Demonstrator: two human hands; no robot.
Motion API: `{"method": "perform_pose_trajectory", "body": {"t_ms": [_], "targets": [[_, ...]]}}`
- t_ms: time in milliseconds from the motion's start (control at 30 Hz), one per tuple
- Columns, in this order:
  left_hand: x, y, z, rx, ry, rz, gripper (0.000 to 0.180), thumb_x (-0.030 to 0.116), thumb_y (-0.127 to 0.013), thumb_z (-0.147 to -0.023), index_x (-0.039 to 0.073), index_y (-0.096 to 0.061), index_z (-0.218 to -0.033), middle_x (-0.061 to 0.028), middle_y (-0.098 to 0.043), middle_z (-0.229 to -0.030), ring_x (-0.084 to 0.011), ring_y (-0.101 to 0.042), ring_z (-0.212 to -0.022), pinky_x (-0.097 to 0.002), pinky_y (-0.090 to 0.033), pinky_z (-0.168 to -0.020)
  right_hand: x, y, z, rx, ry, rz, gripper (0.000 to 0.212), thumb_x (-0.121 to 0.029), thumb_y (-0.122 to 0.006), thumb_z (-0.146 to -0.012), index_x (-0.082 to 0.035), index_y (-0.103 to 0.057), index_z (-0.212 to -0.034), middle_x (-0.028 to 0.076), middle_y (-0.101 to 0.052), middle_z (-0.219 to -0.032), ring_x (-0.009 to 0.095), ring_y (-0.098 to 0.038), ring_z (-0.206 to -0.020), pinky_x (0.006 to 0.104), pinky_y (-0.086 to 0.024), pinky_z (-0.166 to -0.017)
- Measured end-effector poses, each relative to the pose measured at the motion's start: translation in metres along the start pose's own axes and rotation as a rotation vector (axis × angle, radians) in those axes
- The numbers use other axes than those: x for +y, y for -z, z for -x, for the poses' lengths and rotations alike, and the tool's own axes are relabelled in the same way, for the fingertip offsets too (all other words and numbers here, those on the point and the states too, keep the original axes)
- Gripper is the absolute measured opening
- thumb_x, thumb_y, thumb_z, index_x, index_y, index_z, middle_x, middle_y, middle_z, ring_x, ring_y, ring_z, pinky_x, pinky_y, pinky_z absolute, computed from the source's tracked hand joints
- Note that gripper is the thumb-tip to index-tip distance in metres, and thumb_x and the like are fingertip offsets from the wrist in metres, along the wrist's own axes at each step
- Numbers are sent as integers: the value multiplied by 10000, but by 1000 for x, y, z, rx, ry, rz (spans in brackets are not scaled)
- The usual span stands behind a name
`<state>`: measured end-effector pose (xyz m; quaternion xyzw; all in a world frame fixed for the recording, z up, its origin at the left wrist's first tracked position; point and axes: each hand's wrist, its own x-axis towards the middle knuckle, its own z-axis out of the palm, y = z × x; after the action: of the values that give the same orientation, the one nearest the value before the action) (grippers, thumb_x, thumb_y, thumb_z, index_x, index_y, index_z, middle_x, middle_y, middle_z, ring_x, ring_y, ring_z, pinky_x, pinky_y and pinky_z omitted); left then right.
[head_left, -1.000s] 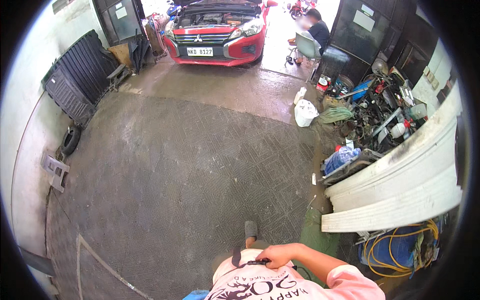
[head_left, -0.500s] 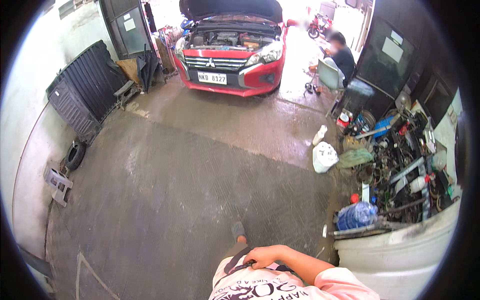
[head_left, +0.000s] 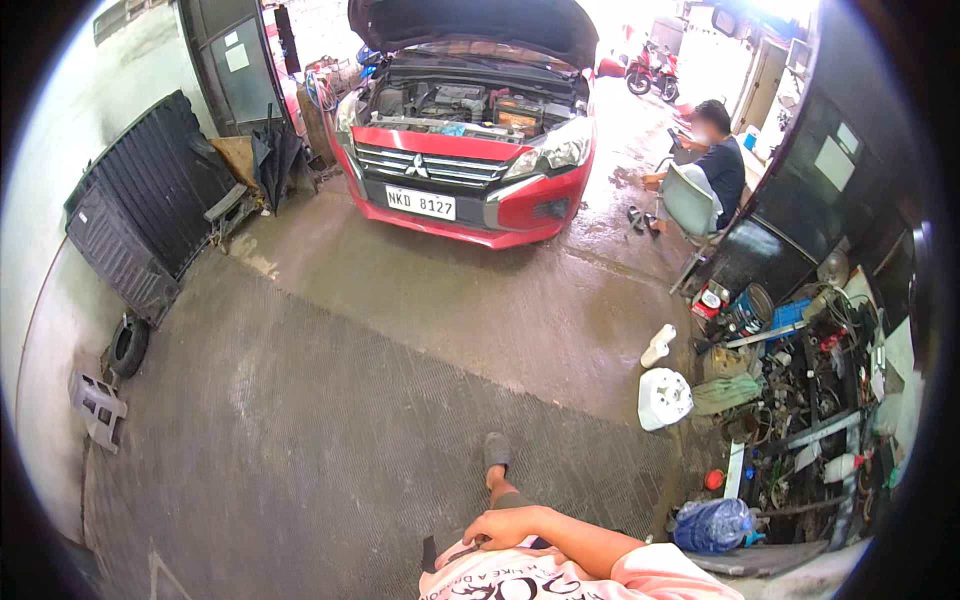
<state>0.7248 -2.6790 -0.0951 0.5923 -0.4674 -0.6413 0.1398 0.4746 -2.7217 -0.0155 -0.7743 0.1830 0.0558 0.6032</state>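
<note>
My right hand (head_left: 500, 527) is held in front of my waist, its fingers curled round a dark strap (head_left: 430, 553) that lies against my pink printed shirt (head_left: 540, 572). Part of the strap is hidden under the fingers. My left hand is out of sight. One foot in a grey shoe (head_left: 497, 450) is stepping forward on the ridged concrete floor (head_left: 330, 420). Ahead stands a red car (head_left: 440, 185) with its hood (head_left: 475, 25) raised and the engine bay (head_left: 470, 105) exposed.
A person (head_left: 715, 165) sits on a chair (head_left: 690, 205) right of the car. Metal scrap (head_left: 800, 400), a blue water bottle (head_left: 715, 525) and a white container (head_left: 664, 400) line the right side. At left are a black ribbed liner (head_left: 140, 195), a tire (head_left: 129, 347) and a grey stool (head_left: 98, 410).
I have moved forward, so the car and the seated person look nearer. My right hand stays at my waist on the strap.
</note>
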Motion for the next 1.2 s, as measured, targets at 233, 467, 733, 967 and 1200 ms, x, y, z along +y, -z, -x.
{"method": "perform_pose_trajectory", "body": {"t_ms": [233,467,733,967,1200], "targets": [[25,80,-108,255,259,-49,464,367,-733,-842,0,-694,-1124,-125,-715,-1070,-243,-655,-999,-350,-496,-913,48,221,-8,74,-93,-24,402,-229,-670,-886,18,-628,-1200,177,-718,-1043,288,-698,-959,381,-539,-826],[-19,157,-154,453,550,-156,512,403,-735,-839,0,-688,-1151,-133,-714,-1103,-254,-656,-1046,-349,-488,-950,92,437,-37,296,-106,-75,413,-273,-657,-916,-22,-615,-1241,160,-720,-1031,278,-699,-959,389,-543,-835],[177,315,-387,550,329,-131,590,397,-682,-847,-52,-622,-1224,-252,-634,-1237,-380,-591,-1191,-422,-456,-1017,161,665,-73,684,-305,-21,369,-222,-704,-879,-13,-653,-1179,146,-725,-966,227,-701,-900,362,-543,-806],[480,456,-646,416,-300,-148,350,293,-664,-902,-16,-669,-1065,-183,-705,-1022,-283,-683,-928,-372,-521,-853,207,861,-116,1068,-352,-44,296,-150,-685,-884,6,-661,-1134,85,-710,-861,117,-635,-727,297,-527,-697],[626,486,-778,379,-533,-193,243,214,-682,-898,11,-681,-1031,-154,-691,-982,-253,-677,-906,-354,-526,-836,334,1097,-178,1449,-221,-113,241,-69,-630,-911,57,-642,-1116,51,-683,-834,97,-624,-710,266,-518,-659]]}}
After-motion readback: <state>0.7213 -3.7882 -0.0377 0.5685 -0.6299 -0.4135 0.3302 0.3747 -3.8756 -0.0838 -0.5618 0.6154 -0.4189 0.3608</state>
